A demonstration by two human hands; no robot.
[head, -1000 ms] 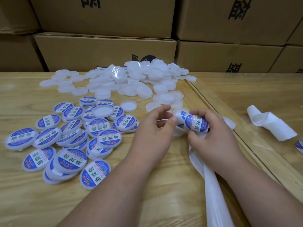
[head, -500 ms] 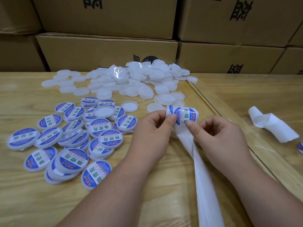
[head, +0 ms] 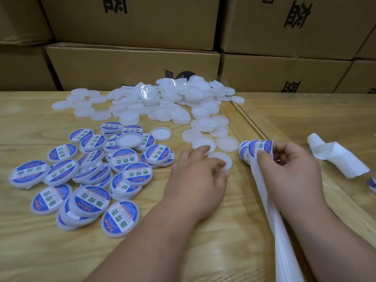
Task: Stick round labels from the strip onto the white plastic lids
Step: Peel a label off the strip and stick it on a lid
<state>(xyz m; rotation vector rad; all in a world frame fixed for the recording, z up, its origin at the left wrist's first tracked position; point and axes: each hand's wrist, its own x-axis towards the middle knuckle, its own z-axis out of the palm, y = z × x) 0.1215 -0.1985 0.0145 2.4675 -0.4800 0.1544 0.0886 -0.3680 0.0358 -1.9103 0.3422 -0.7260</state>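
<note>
A heap of plain white plastic lids lies at the back of the wooden table. Labelled lids with blue round labels are piled at the left. My left hand reaches onto a bare white lid on the table, with its fingers curled over the lid's near edge. My right hand pinches the label strip where blue labels curl over at its top. The strip's white backing trails down toward me.
Stacked cardboard boxes form a wall behind the table. A curled piece of used white backing lies on the glass-topped surface to the right, past a raised wooden edge. Another label piece shows at the right border.
My left hand let go of the strip and moved down-left onto a bare white lid. My right hand shifted right with the strip still pinched.
</note>
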